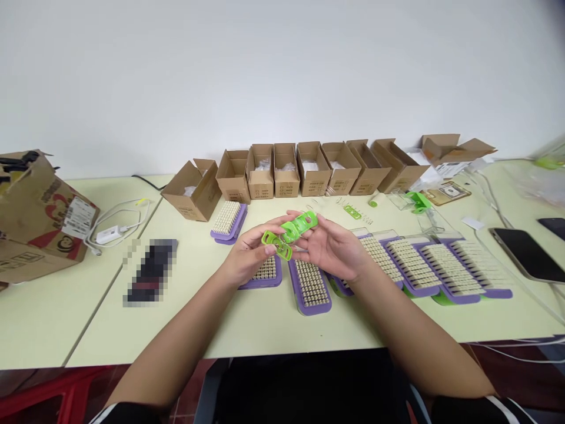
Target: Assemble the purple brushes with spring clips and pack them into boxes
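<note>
My left hand (249, 253) pinches a bright green plastic clip-like piece (277, 244) between thumb and fingers. Touching it is a longer green part with a round hole (302, 226), held in the fingers of my right hand (338, 247), whose palm faces up. Whether the two parts are joined cannot be made out. Both hands are raised over the table, close together. Below them lie purple trays with rows of small beige pegs; one tray (311, 288) shows between my forearms, and another (265, 274) is partly covered by my left hand.
A row of open cardboard boxes (286, 171) lines the wall. More peg trays (445, 268) lie to the right, beside a phone (529, 253). Further left are a purple tray (228, 221), a blurred-out dark object (150, 274), a white cable (117, 227) and a large carton (39, 224).
</note>
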The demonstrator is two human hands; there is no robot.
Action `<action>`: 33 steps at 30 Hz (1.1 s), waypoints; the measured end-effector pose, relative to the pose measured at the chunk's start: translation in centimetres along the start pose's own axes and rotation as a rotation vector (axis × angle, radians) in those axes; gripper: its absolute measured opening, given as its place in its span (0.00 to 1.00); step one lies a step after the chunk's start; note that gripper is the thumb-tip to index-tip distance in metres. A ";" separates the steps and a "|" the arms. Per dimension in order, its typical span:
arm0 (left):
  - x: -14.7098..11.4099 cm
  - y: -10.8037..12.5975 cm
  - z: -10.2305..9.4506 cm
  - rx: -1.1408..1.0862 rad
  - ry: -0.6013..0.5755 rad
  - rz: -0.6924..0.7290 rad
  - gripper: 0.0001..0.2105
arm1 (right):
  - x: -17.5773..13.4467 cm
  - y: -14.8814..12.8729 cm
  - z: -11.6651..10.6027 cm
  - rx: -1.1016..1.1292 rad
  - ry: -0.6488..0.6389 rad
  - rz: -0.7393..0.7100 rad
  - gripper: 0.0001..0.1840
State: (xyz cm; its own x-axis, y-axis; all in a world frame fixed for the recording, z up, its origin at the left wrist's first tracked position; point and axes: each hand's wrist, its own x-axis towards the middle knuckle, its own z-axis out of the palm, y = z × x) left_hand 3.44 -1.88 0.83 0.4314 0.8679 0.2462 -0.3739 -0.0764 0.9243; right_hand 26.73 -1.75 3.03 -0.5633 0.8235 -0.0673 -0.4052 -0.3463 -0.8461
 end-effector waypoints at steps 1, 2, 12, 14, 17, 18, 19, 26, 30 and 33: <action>0.0 0.0 -0.1 -0.026 0.008 -0.014 0.15 | 0.1 0.0 0.0 0.009 -0.019 0.008 0.28; 0.0 0.1 -0.1 -0.052 0.016 -0.026 0.15 | 0.1 0.1 0.1 0.018 -0.029 0.008 0.28; 0.8 -0.6 -0.1 0.070 0.251 0.002 0.17 | -0.2 -1.0 -1.2 0.026 0.259 -0.288 0.22; 0.9 -0.7 -0.2 0.089 0.258 -0.010 0.17 | -0.1 -1.1 -1.7 -0.024 0.318 -0.369 0.21; 0.9 -0.7 -0.3 0.079 0.255 -0.028 0.17 | -0.2 -1.4 -2.0 -0.183 0.427 -0.511 0.23; 0.9 -0.7 -0.3 0.072 0.248 -0.030 0.16 | -0.3 -1.6 -2.0 -0.233 0.454 -0.548 0.23; 0.9 -0.7 -0.3 0.066 0.237 -0.031 0.15 | -0.4 -1.7 -2.0 -0.268 0.473 -0.577 0.23; 0.8 -0.8 -0.2 0.102 0.139 -0.057 0.13 | -1.0 -2.7 -2.2 -0.323 0.492 -0.607 0.25; 0.7 -0.8 -0.2 0.128 0.120 -0.045 0.13 | -0.9 -2.6 -2.3 -0.318 0.469 -0.570 0.28; 0.7 -0.8 -0.3 0.125 0.107 -0.046 0.13 | -0.8 -2.3 -2.2 -0.309 0.424 -0.569 0.27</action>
State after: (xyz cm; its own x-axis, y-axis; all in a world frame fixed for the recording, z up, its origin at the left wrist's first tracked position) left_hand 3.80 -1.08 0.16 0.3537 0.9186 0.1763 -0.2474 -0.0899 0.9647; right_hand 29.71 -0.64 3.87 0.0205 0.9604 0.2777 -0.2956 0.2712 -0.9160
